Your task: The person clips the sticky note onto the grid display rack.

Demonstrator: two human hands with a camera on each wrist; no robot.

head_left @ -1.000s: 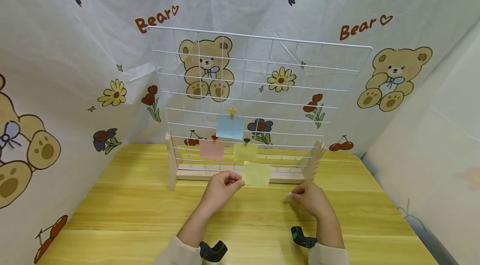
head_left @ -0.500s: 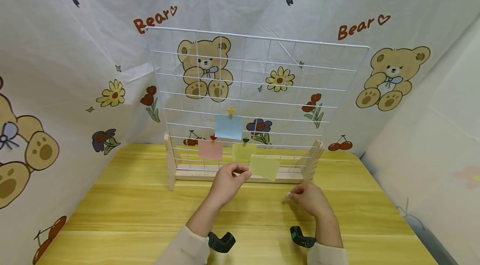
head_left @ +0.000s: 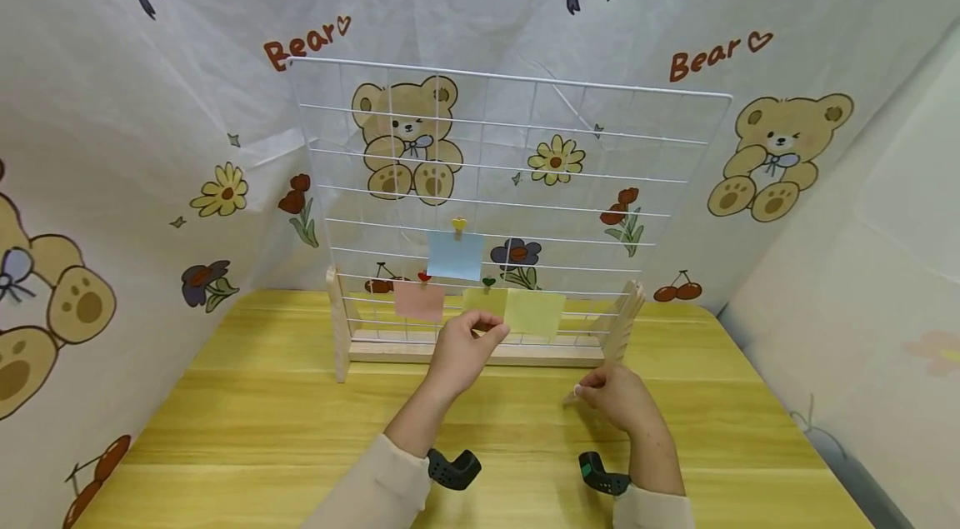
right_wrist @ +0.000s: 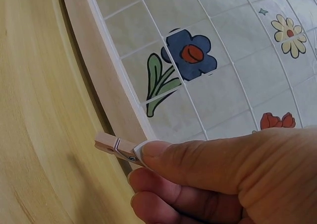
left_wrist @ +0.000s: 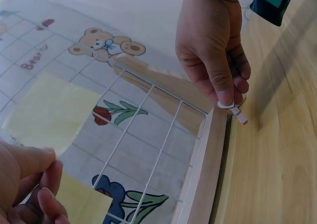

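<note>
My left hand (head_left: 467, 350) pinches a yellow sticky note (head_left: 536, 312) by its lower left corner, in front of the white wire grid (head_left: 510, 79). The note partly overlaps another yellow note (head_left: 480, 300) clipped to the grid. Between thumb and fingers my right hand (head_left: 618, 397) grips a small wooden clothespin (right_wrist: 111, 143) with a white piece on its end, low over the table at the right of the grid. A blue note (head_left: 455, 256) and a pink note (head_left: 419, 301) also hang on the grid from clothespins with heart-shaped tops.
Two wooden feet and a wooden base bar (head_left: 480, 354) carry the grid on the wood-grain table (head_left: 247, 421). Behind it hangs a white cloth (head_left: 652, 29) printed with bears and flowers. Black devices (head_left: 453, 469) are worn on both wrists.
My left hand has moved up and to the right, lifting the yellow note from near the base bar to beside the clipped yellow note. The right hand stays nearly still with its clothespin.
</note>
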